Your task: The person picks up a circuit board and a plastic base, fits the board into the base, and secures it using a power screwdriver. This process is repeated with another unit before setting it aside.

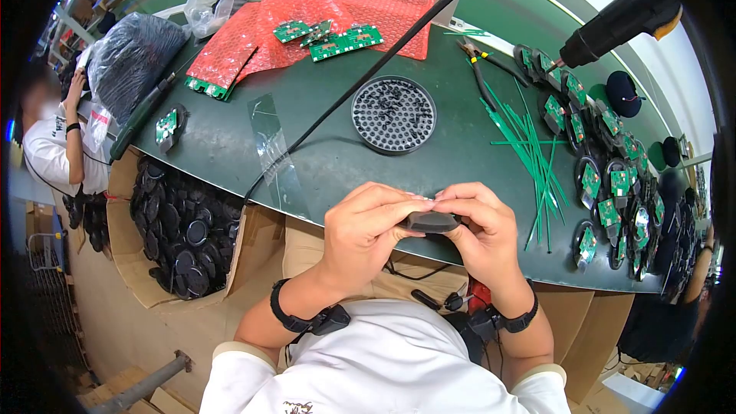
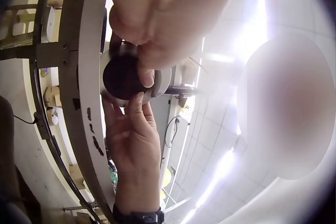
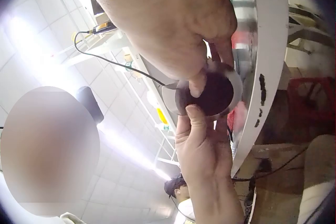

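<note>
Both hands hold one black, round plastic housing (image 1: 431,221) at the near edge of the green table, in front of the person's chest. My left hand (image 1: 362,224) grips its left side, thumb below and fingers over the top. On the other side, my right hand (image 1: 488,228) pinches it the same way, and the fingertips of both hands meet at the far rim. Seen from the left wrist, the housing's dark round face (image 2: 122,78) has thumbs pressed on it. In the right wrist view the same disc (image 3: 216,94) sits between both hands. Its far side is hidden by the fingers.
A round dish (image 1: 393,115) of small black parts stands ahead. Green cable ties (image 1: 529,149) and cutters (image 1: 479,69) lie to its right, beside many housings with green boards (image 1: 606,211). A power screwdriver (image 1: 621,19) hangs upper right. A carton (image 1: 126,261) of black housings stands left.
</note>
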Motion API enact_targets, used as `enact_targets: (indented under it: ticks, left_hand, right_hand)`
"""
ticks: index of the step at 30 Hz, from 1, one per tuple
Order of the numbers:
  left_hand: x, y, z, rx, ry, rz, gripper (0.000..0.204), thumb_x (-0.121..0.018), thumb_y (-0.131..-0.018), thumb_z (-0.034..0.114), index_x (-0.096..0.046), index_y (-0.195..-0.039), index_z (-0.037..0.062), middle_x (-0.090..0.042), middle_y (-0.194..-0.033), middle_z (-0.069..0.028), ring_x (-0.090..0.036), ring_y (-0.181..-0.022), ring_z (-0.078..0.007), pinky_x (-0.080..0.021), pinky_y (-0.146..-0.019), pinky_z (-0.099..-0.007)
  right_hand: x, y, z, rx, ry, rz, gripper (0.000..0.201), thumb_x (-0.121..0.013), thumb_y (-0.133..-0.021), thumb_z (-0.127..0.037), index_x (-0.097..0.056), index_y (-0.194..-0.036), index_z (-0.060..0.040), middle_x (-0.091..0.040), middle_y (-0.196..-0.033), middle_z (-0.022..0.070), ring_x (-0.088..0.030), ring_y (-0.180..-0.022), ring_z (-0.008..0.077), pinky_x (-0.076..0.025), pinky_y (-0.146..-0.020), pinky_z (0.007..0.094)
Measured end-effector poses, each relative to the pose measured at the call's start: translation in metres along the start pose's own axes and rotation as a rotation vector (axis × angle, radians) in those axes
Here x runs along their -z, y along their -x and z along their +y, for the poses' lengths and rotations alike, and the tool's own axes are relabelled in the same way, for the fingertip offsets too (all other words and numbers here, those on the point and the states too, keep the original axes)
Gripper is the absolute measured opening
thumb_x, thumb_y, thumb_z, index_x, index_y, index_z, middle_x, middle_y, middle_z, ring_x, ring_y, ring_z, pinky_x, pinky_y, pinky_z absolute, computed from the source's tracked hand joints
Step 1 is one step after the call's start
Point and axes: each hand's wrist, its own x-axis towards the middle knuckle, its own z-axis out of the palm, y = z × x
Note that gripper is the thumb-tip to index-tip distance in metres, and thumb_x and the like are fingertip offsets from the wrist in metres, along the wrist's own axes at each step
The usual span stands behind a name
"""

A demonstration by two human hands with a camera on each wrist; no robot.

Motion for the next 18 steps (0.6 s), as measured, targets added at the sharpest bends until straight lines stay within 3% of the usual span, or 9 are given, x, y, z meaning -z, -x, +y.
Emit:
enact_targets:
  ticks: [3, 9, 18]
  left_hand:
    - [0.0028, -0.0009, 0.0076, 0.09, -0.01, -0.04, 0.037, -0.084, -0.082, 0.005, -0.081, -0.119, 0.0067, -0.078, -0.108, -0.0109, -0.076, -0.097, -0.0254, -0.061, -0.084, -0.0355]
    - [0.0093, -0.0011, 0.0116, 0.111, 0.042, -0.084, 0.037, -0.08, -0.088, 0.005, -0.079, -0.125, 0.0084, -0.076, -0.111, -0.0119, -0.076, -0.098, -0.0253, -0.062, -0.083, -0.035]
    - [0.0092, -0.003, 0.0084, 0.045, -0.029, -0.069, 0.033, -0.08, -0.084, 0.005, -0.081, -0.117, 0.0064, -0.08, -0.108, -0.0108, -0.076, -0.1, -0.0267, -0.061, -0.086, -0.0361]
  right_hand:
    - [-0.0002, -0.0025, -0.0025, 0.002, 0.022, 0.014, 0.033, -0.076, -0.081, 0.009, -0.082, -0.11, -0.0043, -0.075, -0.11, 0.0109, -0.075, -0.099, 0.0227, -0.06, -0.085, 0.0325]
    - [0.0008, -0.0037, -0.004, 0.013, 0.046, 0.006, 0.034, -0.076, -0.08, 0.009, -0.082, -0.11, -0.0046, -0.076, -0.109, 0.0116, -0.075, -0.098, 0.0233, -0.06, -0.085, 0.033]
    - [0.0048, -0.0071, -0.0051, 0.077, 0.129, -0.03, 0.036, -0.078, -0.078, 0.009, -0.082, -0.111, -0.0059, -0.077, -0.109, 0.0107, -0.076, -0.097, 0.0252, -0.06, -0.083, 0.0335]
